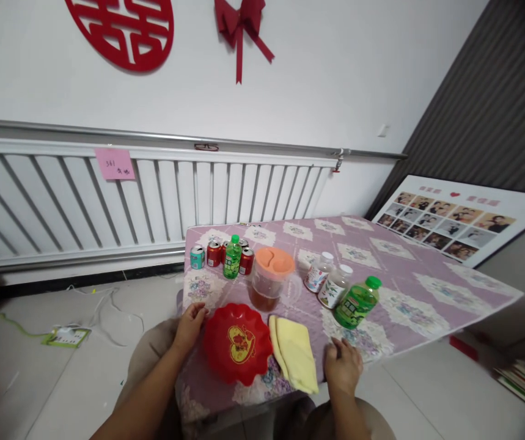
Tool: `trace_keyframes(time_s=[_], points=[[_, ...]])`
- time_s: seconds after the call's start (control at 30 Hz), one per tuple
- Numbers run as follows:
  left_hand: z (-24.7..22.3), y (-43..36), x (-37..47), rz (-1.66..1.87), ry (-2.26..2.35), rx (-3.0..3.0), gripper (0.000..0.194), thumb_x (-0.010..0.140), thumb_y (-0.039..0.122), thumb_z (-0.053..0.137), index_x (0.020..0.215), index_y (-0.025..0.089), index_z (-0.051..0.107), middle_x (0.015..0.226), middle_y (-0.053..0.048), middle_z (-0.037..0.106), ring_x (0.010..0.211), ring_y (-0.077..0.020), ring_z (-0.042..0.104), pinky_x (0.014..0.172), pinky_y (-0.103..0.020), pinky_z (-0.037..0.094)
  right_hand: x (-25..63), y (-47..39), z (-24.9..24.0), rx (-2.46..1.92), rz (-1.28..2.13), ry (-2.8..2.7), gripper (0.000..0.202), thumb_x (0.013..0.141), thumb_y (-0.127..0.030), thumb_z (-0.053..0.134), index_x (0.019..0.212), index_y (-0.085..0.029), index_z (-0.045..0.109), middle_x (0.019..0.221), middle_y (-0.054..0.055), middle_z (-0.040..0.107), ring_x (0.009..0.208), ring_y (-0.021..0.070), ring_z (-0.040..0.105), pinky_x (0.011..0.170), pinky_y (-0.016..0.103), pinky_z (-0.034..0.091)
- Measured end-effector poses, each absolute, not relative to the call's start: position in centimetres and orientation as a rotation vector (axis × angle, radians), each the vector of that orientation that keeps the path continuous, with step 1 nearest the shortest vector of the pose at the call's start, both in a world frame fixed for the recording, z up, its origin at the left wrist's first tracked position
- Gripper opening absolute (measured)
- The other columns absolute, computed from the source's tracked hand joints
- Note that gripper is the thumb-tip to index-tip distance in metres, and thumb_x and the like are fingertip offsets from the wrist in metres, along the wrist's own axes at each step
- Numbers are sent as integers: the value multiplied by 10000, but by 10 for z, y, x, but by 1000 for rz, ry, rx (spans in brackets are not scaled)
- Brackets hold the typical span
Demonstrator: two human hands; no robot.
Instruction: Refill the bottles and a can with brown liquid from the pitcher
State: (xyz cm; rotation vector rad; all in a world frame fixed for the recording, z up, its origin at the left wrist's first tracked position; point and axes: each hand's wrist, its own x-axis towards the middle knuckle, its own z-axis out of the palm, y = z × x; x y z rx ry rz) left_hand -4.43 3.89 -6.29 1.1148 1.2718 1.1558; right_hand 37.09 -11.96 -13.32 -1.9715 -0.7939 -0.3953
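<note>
My left hand [192, 322] rests at the table's left edge, just beside a red scalloped bowl [216, 351] with a gold heart print inside. Its fingers are loosely bent and hold nothing. My right hand [343, 365] lies on the tablecloth near the front edge, fingers slightly curled and apart, with nothing in it. Between the bowl and that hand is a folded yellow cloth [296, 354]. Behind the bowl stands a clear pitcher [266, 288] with an orange lid and some brown liquid. A large green-capped bottle [357, 303] stands beyond my right hand.
Two white-capped bottles [334, 288] stand left of the large green one. Several red cans [246, 261], a teal can [197, 257] and a smaller green bottle [232, 258] group at the back left. A radiator [161, 195] lines the wall; a photo board [455, 217] leans at right.
</note>
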Motion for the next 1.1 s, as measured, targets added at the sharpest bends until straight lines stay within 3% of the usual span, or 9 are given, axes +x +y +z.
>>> trace_keyframes(time_s=[0.27,0.67,0.73,0.9,1.1], points=[[-63,37,-44,1159,1162,1005,595,594,605,822,985,186,662,871,-46,745,734,-200,708,662,-303,551,371,-119,-138,-2017,-401,-800,439,729,-476,424,830,-182,734,1082,214,712,1216,397,558,1151,594,347],[-51,56,-37,1174,1215,1038,536,665,565,799,1010,183,648,848,-53,732,657,-190,678,604,-305,532,373,-122,-145,-2044,-427,-824,478,773,-511,415,864,-181,749,1116,212,712,1254,404,553,1171,587,333],[-41,72,-29,1191,1223,1101,518,693,544,789,1034,178,657,904,-72,741,730,-209,697,646,-320,546,374,-123,-147,-2047,-428,-830,491,781,-510,413,876,-169,754,1133,224,711,1263,411,551,1177,595,325],[-11,122,10,1248,1234,1287,466,767,363,785,1165,170,637,1096,-104,735,1017,-229,711,940,-361,551,376,-124,-151,-2048,-432,-840,496,785,-506,418,885,-159,758,1146,239,711,1262,419,554,1174,603,324],[18,171,59,1249,1374,1488,718,729,226,822,1379,163,522,1341,-161,642,1303,-306,601,1108,-425,462,376,-123,-154,-2041,-441,-821,487,791,-507,423,879,-164,758,1145,240,708,1272,435,532,1155,612,329]])
